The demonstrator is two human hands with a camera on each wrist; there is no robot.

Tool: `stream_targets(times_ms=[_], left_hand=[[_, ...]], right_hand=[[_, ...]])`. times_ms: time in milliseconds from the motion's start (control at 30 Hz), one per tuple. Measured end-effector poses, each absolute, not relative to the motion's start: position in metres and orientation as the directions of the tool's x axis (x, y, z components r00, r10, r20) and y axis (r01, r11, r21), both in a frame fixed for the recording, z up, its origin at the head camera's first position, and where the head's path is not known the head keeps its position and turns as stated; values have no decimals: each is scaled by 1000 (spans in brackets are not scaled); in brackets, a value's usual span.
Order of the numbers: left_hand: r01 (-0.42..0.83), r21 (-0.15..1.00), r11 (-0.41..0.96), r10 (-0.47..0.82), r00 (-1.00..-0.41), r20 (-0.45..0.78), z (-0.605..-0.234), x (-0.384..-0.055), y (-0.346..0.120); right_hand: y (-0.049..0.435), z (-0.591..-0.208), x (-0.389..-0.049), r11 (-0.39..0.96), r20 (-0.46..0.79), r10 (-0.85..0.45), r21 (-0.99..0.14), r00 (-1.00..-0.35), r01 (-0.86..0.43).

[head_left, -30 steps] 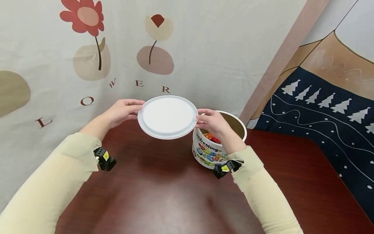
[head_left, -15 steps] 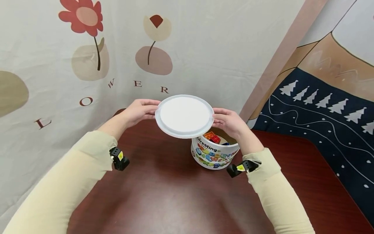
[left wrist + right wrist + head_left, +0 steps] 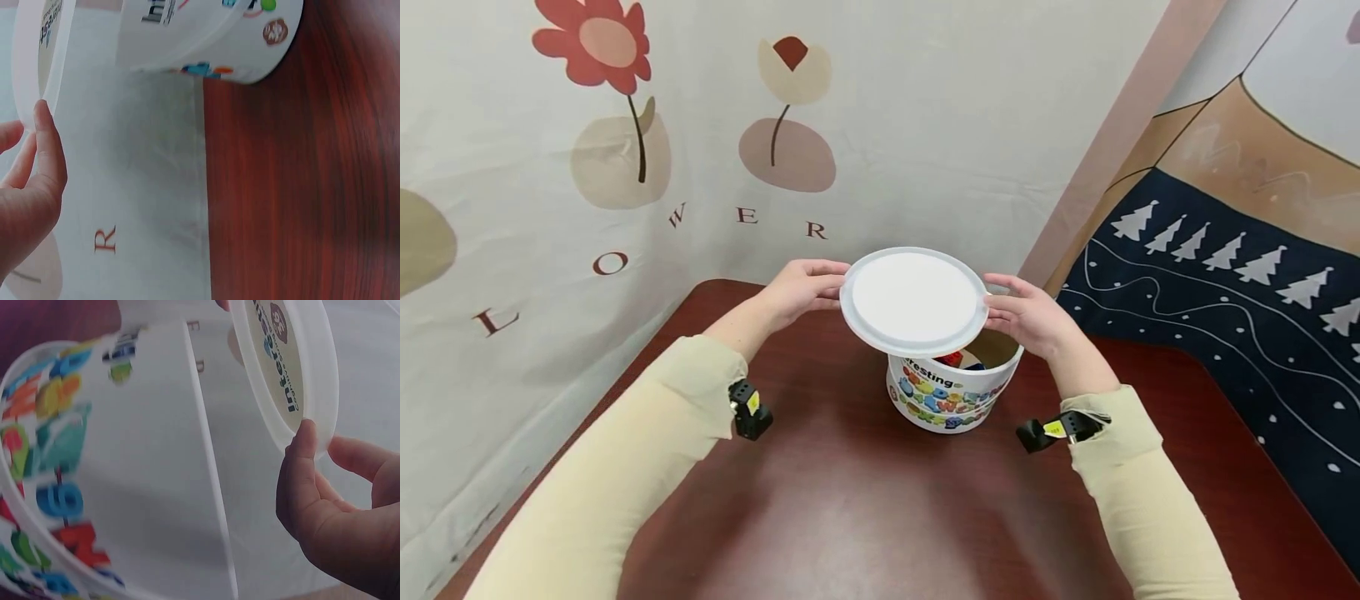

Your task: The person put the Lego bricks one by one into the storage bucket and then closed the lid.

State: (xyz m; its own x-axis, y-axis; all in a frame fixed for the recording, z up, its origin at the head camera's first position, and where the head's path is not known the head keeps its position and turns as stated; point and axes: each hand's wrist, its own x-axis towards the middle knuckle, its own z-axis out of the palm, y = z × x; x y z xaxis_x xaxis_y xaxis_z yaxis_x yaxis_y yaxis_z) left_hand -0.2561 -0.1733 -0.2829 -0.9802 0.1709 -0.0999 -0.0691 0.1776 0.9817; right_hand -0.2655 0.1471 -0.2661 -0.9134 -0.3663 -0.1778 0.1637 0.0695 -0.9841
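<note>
Both hands hold a round white lid point(image 3: 916, 302) by opposite edges, raised over a printed bucket. My left hand point(image 3: 805, 292) pinches its left edge; the left wrist view shows the fingers point(image 3: 49, 147) at the rim. On the other side my right hand point(image 3: 1028, 315) grips the right edge, thumb and fingers at the rim in the right wrist view. Printed lettering shows on one face of the lid point(image 3: 281, 362). Below stands the white bucket point(image 3: 943, 396) with colourful letters and pictures, its mouth partly covered by the lid in the head view. Red and blue blocks point(image 3: 951, 359) show inside.
The bucket stands on a dark red wooden table point(image 3: 850, 500). Behind it hangs a pale curtain point(image 3: 925, 125) with flowers and letters. A dark blue cloth with white trees point(image 3: 1210, 283) borders the right side.
Both hands have carried the lid to the right, from beside the bucket to over its mouth. The bucket has stayed in place, and less of its inside shows now.
</note>
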Motion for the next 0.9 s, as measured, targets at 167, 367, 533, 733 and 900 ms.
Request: stream_targets(times_ms=[167,367,533,733,900], left_hand=[[-65,990,128,155,-984,-85,-287,-259,-150],[-43,998,52,171,-984,-51,-289,-263,-128],[33,995,95,228,-974,10,-294,-263,-115],[129,975,182,258,-963,79,-297,-262,-106],[214,947,240,244,-957,154,-297,-263,-103]], right_hand=[[166,-267,-266,81,-193,-344,-981,-919,175],[187,-270,-266,58,-186,-314,-983,-931,177],[202,-271,-265,-42,-166,-326,-981,-931,190],[211,-271,-263,-55,-129,-345,-986,-930,157],[212,-270,-260,146,19,-286,-987,-958,-63]])
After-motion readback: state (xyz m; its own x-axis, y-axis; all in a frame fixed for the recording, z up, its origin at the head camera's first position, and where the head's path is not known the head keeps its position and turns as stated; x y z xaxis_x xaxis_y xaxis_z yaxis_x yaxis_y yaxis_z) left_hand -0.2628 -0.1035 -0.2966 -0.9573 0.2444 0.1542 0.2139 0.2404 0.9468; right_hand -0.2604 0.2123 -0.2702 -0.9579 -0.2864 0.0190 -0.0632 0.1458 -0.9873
